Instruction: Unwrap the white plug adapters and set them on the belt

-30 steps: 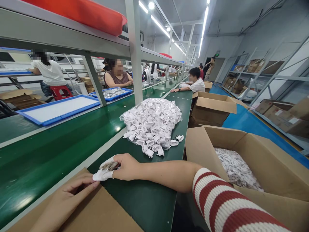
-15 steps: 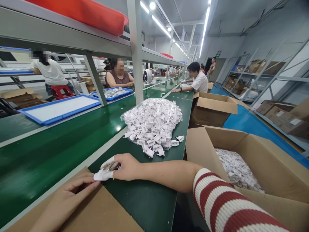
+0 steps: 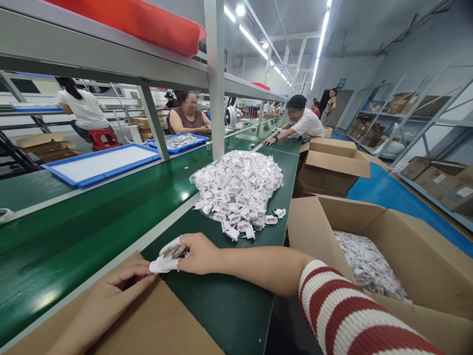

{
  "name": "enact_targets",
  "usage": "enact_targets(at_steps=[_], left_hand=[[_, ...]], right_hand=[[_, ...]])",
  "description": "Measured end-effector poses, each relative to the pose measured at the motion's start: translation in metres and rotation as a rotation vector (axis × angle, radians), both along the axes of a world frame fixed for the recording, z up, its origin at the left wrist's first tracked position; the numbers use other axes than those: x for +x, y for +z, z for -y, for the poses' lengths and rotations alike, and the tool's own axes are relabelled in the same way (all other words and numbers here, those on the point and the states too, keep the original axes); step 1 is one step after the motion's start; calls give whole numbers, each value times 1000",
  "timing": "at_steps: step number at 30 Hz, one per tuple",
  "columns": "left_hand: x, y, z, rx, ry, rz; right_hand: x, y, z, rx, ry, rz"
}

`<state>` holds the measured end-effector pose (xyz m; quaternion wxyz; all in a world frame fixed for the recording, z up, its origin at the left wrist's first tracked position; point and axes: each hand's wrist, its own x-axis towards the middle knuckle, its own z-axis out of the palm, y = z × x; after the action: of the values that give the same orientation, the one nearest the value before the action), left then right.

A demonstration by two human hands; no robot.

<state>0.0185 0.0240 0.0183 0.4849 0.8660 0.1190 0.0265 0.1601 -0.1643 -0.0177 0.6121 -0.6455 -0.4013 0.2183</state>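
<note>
My right hand (image 3: 194, 254) rests on the green work surface (image 3: 221, 305), fingers closed around a small handful of white plug parts (image 3: 167, 259); white finger covers show on the fingertips. My left hand (image 3: 111, 296) lies on a brown cardboard sheet (image 3: 155, 325) just left of it, fingers curled, fingertips close to the parts in the right hand. A clear bag heaped with white plug parts (image 3: 238, 185) lies on the surface beyond my hands, with a few loose parts (image 3: 240, 230) spilled at its near edge.
An open cardboard box (image 3: 406, 246) holding white parts stands at my right. More boxes (image 3: 332, 167) follow it. Blue trays (image 3: 99, 165) lie across the green conveyor belt (image 3: 74, 231). Several people sit along the line. Metal shelving runs overhead and on the right wall.
The view has shifted slightly to the left, so everything sits a little further right. Both hands keep their pose and hold.
</note>
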Motion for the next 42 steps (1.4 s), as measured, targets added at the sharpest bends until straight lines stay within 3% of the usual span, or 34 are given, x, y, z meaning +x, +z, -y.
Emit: enact_targets(at_steps=[12, 18, 25, 42], left_hand=[[0, 4, 2, 13, 5, 0], [0, -1, 0, 18, -15, 27], [-6, 6, 8, -22, -36, 41], [-10, -3, 14, -46, -25, 103]], right_hand=[[4, -6, -1, -19, 3, 22], [2, -7, -2, 28, 34, -57], [-5, -2, 1, 13, 10, -103], [-20, 3, 10, -35, -17, -136]])
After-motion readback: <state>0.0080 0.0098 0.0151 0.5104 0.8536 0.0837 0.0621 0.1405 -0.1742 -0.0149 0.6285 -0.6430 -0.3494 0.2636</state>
